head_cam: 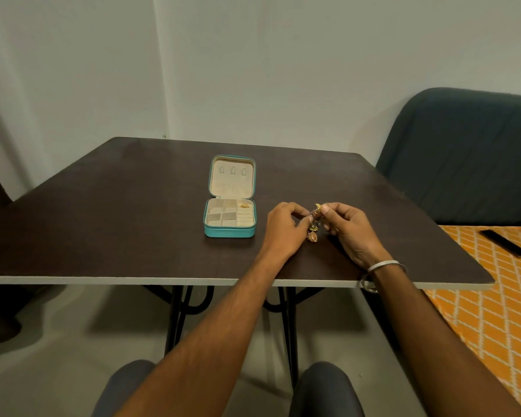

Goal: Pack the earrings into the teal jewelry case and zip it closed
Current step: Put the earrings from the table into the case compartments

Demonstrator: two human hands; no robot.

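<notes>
The teal jewelry case (229, 233) lies open on the dark table (103, 206), its lid standing up behind cream compartments. A small gold earring (245, 205) sits in the back right compartment. Just right of the case, my left hand (285, 228) and my right hand (351, 231) meet above the table. Both pinch a gold dangling earring (312, 233) between their fingertips; its red and gold bell hangs down between the hands. My right thumb and finger hold its top part near a small gold piece (317, 207).
A dark blue chair (463, 158) stands at the table's right side. An orange patterned cloth (494, 311) lies lower right with a black remote (506, 242) on it. The table's near edge (163, 279) runs above my knees.
</notes>
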